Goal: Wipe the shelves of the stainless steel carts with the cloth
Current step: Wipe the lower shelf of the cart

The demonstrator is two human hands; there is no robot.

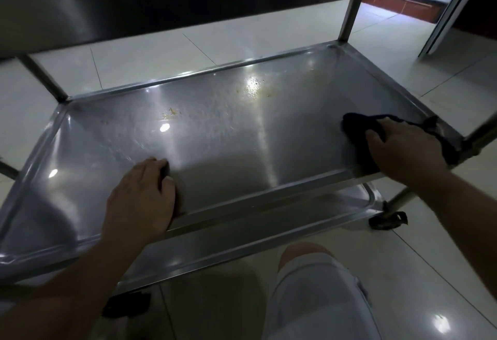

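Steel shelf [215,135]; one cloth [360,124]; two hands: right [403,146], left [139,194].

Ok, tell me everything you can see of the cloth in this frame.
The cloth is dark, nearly black, soft and crumpled, with a ragged edge. It lies at the right near corner of the middle shelf, bunched under the right hand, whose fingers curl over it and press it on the steel. A loose tail trails right, over the shelf's rim towards the cart leg. The yellowish stains farther back are untouched by it.
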